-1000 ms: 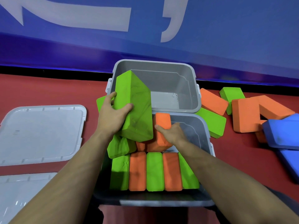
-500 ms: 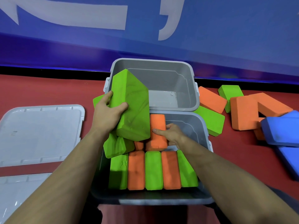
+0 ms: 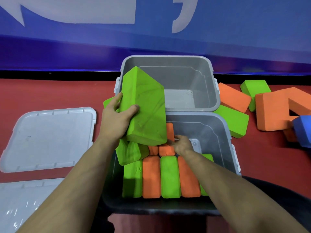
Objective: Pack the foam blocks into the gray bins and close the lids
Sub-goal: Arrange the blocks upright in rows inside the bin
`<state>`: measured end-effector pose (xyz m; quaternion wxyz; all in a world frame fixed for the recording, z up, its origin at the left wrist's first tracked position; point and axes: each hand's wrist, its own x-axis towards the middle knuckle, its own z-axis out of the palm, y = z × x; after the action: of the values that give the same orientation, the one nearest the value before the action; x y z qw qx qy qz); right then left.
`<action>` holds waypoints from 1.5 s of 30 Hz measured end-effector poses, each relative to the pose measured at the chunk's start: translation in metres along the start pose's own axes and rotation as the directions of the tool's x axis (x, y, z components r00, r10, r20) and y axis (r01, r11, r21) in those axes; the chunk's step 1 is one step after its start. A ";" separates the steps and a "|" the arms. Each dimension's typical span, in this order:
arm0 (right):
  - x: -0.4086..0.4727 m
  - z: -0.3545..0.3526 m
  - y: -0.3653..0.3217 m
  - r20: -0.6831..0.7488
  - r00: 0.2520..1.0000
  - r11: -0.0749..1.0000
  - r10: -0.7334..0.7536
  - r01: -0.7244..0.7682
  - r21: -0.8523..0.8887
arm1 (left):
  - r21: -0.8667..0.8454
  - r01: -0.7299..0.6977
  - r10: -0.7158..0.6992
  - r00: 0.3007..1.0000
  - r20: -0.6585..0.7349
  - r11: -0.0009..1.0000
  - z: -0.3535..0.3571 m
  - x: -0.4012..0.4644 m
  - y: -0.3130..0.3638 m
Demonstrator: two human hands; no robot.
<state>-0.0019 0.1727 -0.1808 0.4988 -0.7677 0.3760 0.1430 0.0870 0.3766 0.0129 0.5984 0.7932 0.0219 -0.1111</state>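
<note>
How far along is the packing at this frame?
Done: a row of blocks stands in the near bin. In hand: the left hand holds a green block; the right hand sets an orange block. Left: far bin empty, loose blocks outside, lids off.

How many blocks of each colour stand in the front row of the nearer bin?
Green blocks: 3 (the rightmost partly hidden by the right forearm)
Orange blocks: 2
Total: 5
</note>
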 end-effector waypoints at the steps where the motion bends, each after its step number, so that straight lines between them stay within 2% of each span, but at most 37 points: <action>1: 0.002 -0.001 0.002 0.017 1.000 1.000 0.005 -0.006 0.019 | 0.006 0.004 -0.003 1.000 -0.003 1.000 0.001 0.000 0.001; 4: 0.003 -0.004 0.006 0.038 0.999 0.998 0.028 -0.030 0.051 | 0.012 -0.003 0.003 1.000 0.001 1.000 0.005 0.000 0.003; 5: -0.002 -0.007 0.003 0.002 1.000 0.999 0.022 -0.022 0.042 | 0.012 0.001 -0.001 1.000 0.004 1.000 0.006 -0.001 0.004; 7: -0.019 -0.020 -0.013 -0.192 0.981 0.999 -0.019 0.028 0.045 | 0.012 0.008 -0.008 1.000 0.009 1.000 0.010 0.000 0.004; 9: -0.043 -0.040 -0.039 -0.413 0.906 0.977 -0.095 0.165 0.137 | 0.003 0.014 -0.014 1.000 -0.006 1.000 0.014 -0.002 0.004; 11: -0.075 -0.059 -0.075 -0.513 0.818 0.898 -0.258 0.399 0.186 | -0.052 0.042 -0.043 0.999 -0.028 0.998 0.019 -0.004 0.007; 12: -0.092 -0.066 -0.091 -0.487 0.785 0.848 -0.383 0.508 0.153 | -0.089 0.068 -0.072 0.997 -0.040 0.994 0.021 -0.005 0.009; 14: -0.120 -0.074 -0.111 -0.257 0.750 0.770 -0.609 0.637 0.036 | -0.145 0.132 -0.139 0.989 -0.042 0.981 0.026 -0.006 0.012; 16: -0.140 -0.078 -0.120 0.005 0.766 0.762 -0.643 0.639 -0.104 | -0.162 0.177 -0.176 0.984 0.024 0.971 0.033 -0.012 0.015; 17: -0.146 -0.080 -0.120 0.073 0.788 0.771 -0.611 0.614 -0.168 | -0.159 0.185 -0.177 0.982 0.061 0.970 0.037 -0.017 0.017; 20: -0.152 -0.085 -0.107 0.048 0.801 0.753 -0.596 0.579 -0.312 | -0.123 0.168 -0.151 0.980 0.133 0.978 0.045 -0.027 0.015; 23: -0.152 -0.088 -0.098 -0.051 0.805 0.775 -0.591 0.549 -0.312 | -0.126 0.153 -0.116 0.957 0.265 0.980 0.047 -0.026 0.012; 25: -0.151 -0.093 -0.099 -0.087 0.847 0.834 -0.525 0.492 -0.249 | -0.161 0.136 -0.069 0.929 0.362 0.978 0.047 -0.030 0.015; 29: -0.148 -0.118 -0.104 -0.133 0.920 0.928 -0.368 0.373 0.017 | -0.187 0.099 -0.012 0.910 0.415 0.977 0.050 -0.034 0.017; 33: -0.135 -0.142 -0.095 -0.199 0.947 0.951 -0.252 0.280 0.132 | -0.090 0.008 0.015 0.968 0.251 0.996 0.051 -0.028 0.012; 38: -0.132 -0.155 -0.096 -0.186 0.979 0.949 -0.084 0.135 0.285 | 0.227 -0.126 0.134 0.991 -0.023 0.966 0.045 -0.018 0.002; 40: -0.134 -0.158 -0.100 -0.184 0.982 0.951 -0.038 0.092 0.297 | 0.355 -0.100 0.154 0.980 -0.127 0.930 0.039 -0.015 -0.001; 42: -0.137 -0.160 -0.103 -0.156 0.988 0.953 0.010 0.037 0.300 | 0.440 -0.015 0.144 0.954 -0.262 0.898 0.032 -0.012 -0.003; 45: -0.142 -0.160 -0.100 -0.073 0.992 0.946 0.105 -0.078 0.314 | 0.385 0.130 0.032 0.921 -0.387 0.914 0.024 -0.007 -0.006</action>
<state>-0.0505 0.1166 0.0437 0.5889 -0.6670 0.4508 0.0709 0.0751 0.3558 0.0028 0.4028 0.9046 0.1360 0.0296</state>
